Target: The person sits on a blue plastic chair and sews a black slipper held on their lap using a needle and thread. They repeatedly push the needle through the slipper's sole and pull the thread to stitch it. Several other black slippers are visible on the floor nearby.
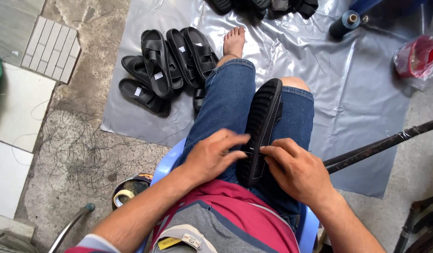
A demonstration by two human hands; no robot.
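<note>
Black sandal (pixel 262 122) lies sole-up along the lap, braced between the thighs. Left hand (pixel 211 157) fingers press its side; right hand (pixel 298 171) fingers pinch its edge stitching. Finished sandals (pixel 167 65) lie on the grey sheet's (pixel 361 107) left corner.

The sandal (pixel 261 126) on the lap is black, its sole ribbed and its edge stitched in white. Beyond it, on a silver-grey plastic sheet (pixel 361 103), lie more black sandals (pixel 167 65) with small white tags. The shorts (pixel 225 98) are blue denim, the chair (pixel 172 161) under them pale blue, the shirt (pixel 235 211) red and grey. Right of the sheet sits a red roll (pixel 418 56) in clear wrap.
</note>
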